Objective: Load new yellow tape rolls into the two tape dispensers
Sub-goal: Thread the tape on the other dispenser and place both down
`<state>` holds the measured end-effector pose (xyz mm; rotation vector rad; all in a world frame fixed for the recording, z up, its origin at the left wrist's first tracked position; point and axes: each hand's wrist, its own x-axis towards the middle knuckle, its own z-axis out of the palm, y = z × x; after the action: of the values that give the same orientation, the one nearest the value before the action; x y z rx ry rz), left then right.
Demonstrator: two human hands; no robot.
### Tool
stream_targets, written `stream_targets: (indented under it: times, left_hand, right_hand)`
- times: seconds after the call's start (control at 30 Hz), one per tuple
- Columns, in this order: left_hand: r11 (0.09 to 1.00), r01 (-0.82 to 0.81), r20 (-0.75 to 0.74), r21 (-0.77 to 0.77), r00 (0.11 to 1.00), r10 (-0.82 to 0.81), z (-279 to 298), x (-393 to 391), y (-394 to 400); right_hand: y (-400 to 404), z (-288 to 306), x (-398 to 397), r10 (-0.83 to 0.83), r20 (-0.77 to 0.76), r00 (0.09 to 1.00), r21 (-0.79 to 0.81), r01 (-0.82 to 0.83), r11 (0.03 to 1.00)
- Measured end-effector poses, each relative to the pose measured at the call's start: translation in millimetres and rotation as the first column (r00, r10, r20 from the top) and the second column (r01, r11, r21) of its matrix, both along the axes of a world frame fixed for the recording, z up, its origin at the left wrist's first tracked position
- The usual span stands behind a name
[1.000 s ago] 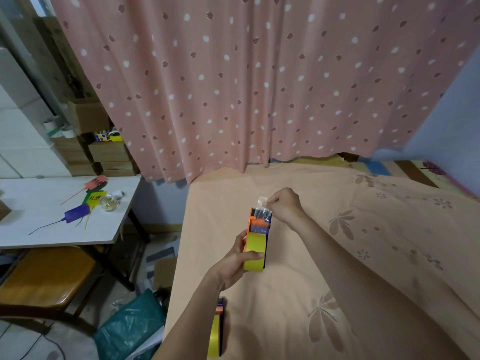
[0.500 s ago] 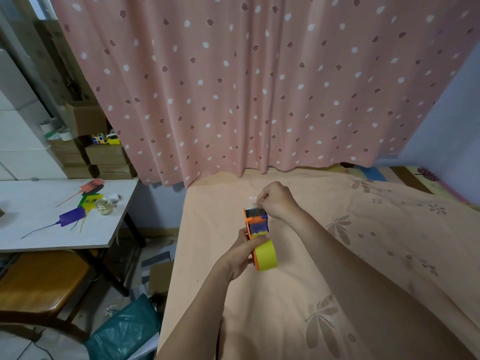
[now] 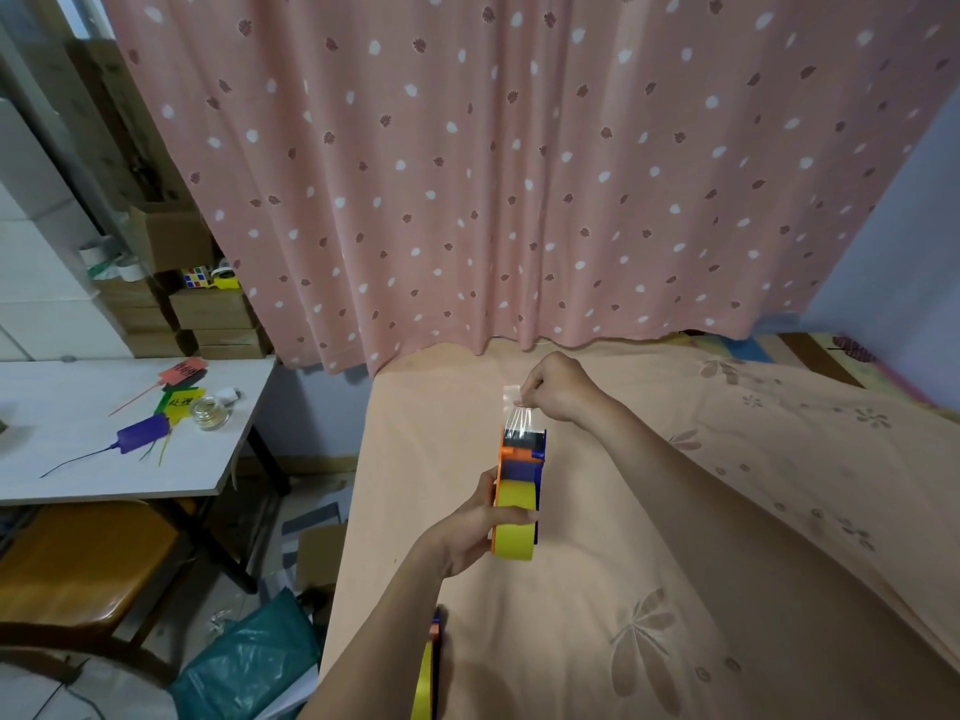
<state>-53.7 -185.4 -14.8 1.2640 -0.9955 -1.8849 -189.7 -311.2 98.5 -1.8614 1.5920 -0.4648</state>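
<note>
My left hand (image 3: 470, 527) grips an orange and blue tape dispenser (image 3: 519, 462) that carries a yellow tape roll (image 3: 514, 527), held above the peach bedsheet (image 3: 675, 589). My right hand (image 3: 556, 387) pinches the free end of the clear tape (image 3: 517, 405), stretched away from the dispenser's front. A second dispenser with a yellow roll (image 3: 428, 667) lies on the bed near the bottom, partly hidden by my left forearm.
A white table (image 3: 78, 459) at the left holds coloured tags and a small glass jar (image 3: 210, 413). A wooden chair (image 3: 78, 569) stands under it. A green bag (image 3: 244, 662) lies on the floor. Cardboard boxes (image 3: 218, 319) stack behind. A pink dotted curtain (image 3: 493, 174) hangs beyond the bed.
The dispenser in my left hand turned so the yellow roll's rim faces me again. My right hand drew the tape end farther from the dispenser's front.
</note>
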Motion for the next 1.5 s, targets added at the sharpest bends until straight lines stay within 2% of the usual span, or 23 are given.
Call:
stream_targets:
  times: [0.13, 0.27, 0.5, 0.7, 0.8, 0.9, 1.0, 1.33, 1.43, 1.5]
  left_hand:
    - [0.999, 0.053, -0.057, -0.012, 0.997, -0.053, -1.7, 6.8, 9.1]
    - [0.998, 0.06, -0.145, -0.006, 0.988, -0.06, -2.3, 14.1, 12.9]
    - [0.993, 0.114, -0.159, -0.018, 0.98, -0.116, -6.3, 23.6, 17.0]
    - [0.992, 0.127, -0.283, -0.014, 0.951, -0.126, 5.6, 21.3, 14.0]
    - [0.993, 0.121, -0.359, 0.007, 0.927, -0.111, 3.4, 21.3, 16.5]
    - [0.995, 0.092, -0.43, 0.047, 0.901, -0.063, -1.7, 25.1, 20.0]
    - [0.99, 0.115, -0.4, 0.078, 0.913, -0.075, -5.5, 32.4, 23.8]
    - [0.987, 0.152, -0.261, 0.045, 0.956, -0.135, 1.8, 36.9, 19.8]
    - [0.992, 0.117, -0.309, 0.047, 0.946, -0.097, -0.5, 37.4, 17.8]
    - [0.994, 0.087, -0.385, 0.06, 0.921, -0.057, -2.4, 37.1, 17.1]
  right_hand:
    - [-4.4, 3.1, -2.8, -0.013, 0.022, 1.0, 0.028, 0.012, 1.0]
    - [-4.3, 2.9, -7.6, -0.015, 0.068, 0.998, 0.133, 0.006, 0.991]
    - [-5.7, 2.3, -12.9, -0.162, 0.219, 0.962, 0.263, 0.102, 0.959]
    - [-0.7, -10.6, -19.3, -0.308, 0.259, 0.915, 0.252, 0.244, 0.936]
    - [6.5, -25.1, -25.0, -0.287, 0.263, 0.921, 0.347, 0.187, 0.919]
    - [10.7, -32.5, -34.7, -0.311, 0.358, 0.88, 0.46, 0.123, 0.879]
    - [8.4, -31.3, -44.5, -0.37, 0.429, 0.824, 0.499, 0.125, 0.858]
    - [7.3, -31.4, -46.4, -0.302, 0.433, 0.849, 0.346, 0.153, 0.926]
    - [9.1, -39.8, -45.1, -0.311, 0.423, 0.851, 0.37, 0.151, 0.917]
    - [12.5, -47.0, -44.7, -0.352, 0.441, 0.826, 0.472, 0.121, 0.873]
